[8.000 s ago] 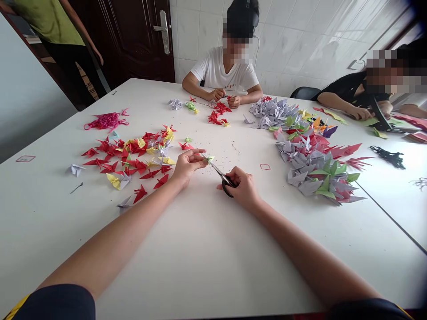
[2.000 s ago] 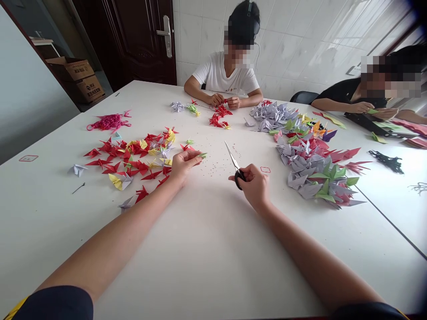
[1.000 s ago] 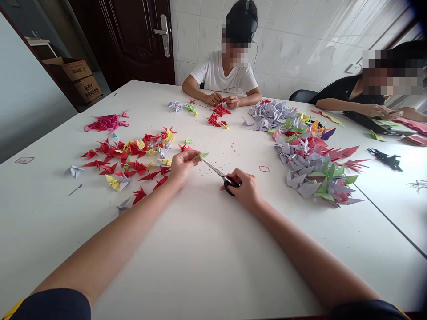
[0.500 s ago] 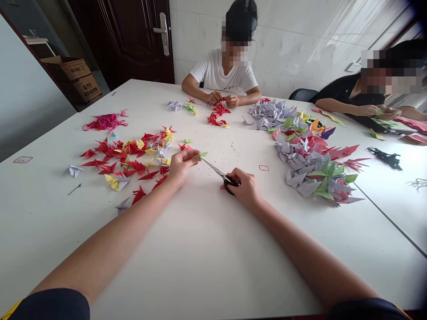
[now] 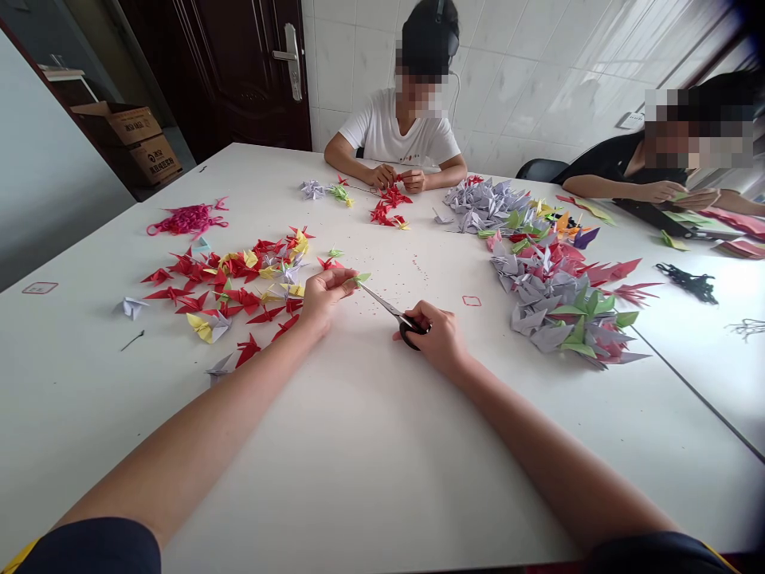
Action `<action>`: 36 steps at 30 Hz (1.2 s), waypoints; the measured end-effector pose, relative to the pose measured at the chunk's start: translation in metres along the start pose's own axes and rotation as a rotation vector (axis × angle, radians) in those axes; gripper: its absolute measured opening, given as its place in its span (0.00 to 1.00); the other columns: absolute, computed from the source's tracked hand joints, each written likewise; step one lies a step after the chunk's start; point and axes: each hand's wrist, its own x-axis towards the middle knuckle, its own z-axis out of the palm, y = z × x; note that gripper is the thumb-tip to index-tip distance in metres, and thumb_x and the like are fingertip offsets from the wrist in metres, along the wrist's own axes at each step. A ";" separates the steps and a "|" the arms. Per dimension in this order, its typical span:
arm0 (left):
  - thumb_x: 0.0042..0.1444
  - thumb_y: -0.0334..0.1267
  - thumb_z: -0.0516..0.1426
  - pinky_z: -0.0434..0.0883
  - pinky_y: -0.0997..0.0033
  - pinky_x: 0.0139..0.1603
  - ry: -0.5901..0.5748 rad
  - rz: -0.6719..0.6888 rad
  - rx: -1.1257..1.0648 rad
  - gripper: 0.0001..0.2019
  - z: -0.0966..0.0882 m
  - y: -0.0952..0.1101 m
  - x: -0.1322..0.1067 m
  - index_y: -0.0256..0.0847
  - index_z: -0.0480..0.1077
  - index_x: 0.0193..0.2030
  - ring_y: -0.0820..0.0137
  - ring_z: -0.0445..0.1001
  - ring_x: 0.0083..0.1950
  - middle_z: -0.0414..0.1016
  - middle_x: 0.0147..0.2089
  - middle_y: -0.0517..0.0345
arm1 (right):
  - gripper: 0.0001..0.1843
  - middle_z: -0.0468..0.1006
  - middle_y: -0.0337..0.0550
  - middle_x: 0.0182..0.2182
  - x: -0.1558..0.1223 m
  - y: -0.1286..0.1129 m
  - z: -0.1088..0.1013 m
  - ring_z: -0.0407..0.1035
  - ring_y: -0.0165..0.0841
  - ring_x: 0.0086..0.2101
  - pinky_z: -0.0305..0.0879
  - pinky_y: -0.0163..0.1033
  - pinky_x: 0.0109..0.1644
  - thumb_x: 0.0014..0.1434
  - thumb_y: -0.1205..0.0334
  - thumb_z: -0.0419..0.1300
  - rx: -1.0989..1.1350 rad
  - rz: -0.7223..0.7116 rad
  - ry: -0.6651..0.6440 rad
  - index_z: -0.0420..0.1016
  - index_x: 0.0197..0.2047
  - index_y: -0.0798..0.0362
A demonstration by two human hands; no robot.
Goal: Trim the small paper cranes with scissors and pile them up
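Observation:
My left hand (image 5: 326, 293) pinches a small green paper crane (image 5: 361, 278) just above the white table (image 5: 358, 446). My right hand (image 5: 436, 335) grips black-handled scissors (image 5: 391, 309), their blade tips touching the green crane. Left of my left hand lies a spread of red, yellow and grey paper cranes (image 5: 233, 283). Tiny paper clippings (image 5: 412, 275) dot the table beyond the scissors.
A big heap of grey, red and green paper cranes (image 5: 555, 287) lies to the right. A pink cord bundle (image 5: 188, 217) sits far left. One person in a white shirt (image 5: 406, 131) works opposite, another in black (image 5: 645, 171) at the right. Cardboard boxes (image 5: 135, 135) stand by the dark door.
Two seconds ago the scissors were raised and pointing away from the crane. My right hand brought the blades down to the green crane, where they have stayed for the last second.

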 end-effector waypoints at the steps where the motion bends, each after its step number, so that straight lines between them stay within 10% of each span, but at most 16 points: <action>1: 0.35 0.43 0.73 0.71 0.66 0.46 0.003 0.000 0.002 0.19 0.000 0.000 0.000 0.39 0.79 0.36 0.69 0.75 0.41 0.80 0.38 0.52 | 0.07 0.78 0.35 0.23 0.000 0.000 0.000 0.62 0.31 0.24 0.58 0.35 0.30 0.44 0.64 0.59 -0.002 0.003 0.001 0.67 0.30 0.48; 36: 0.35 0.42 0.73 0.72 0.65 0.47 0.014 -0.013 -0.004 0.19 0.002 0.003 -0.001 0.38 0.79 0.35 0.69 0.75 0.40 0.79 0.36 0.52 | 0.07 0.78 0.35 0.23 -0.002 -0.002 -0.001 0.60 0.31 0.25 0.57 0.35 0.30 0.44 0.64 0.59 0.018 0.020 -0.023 0.67 0.30 0.47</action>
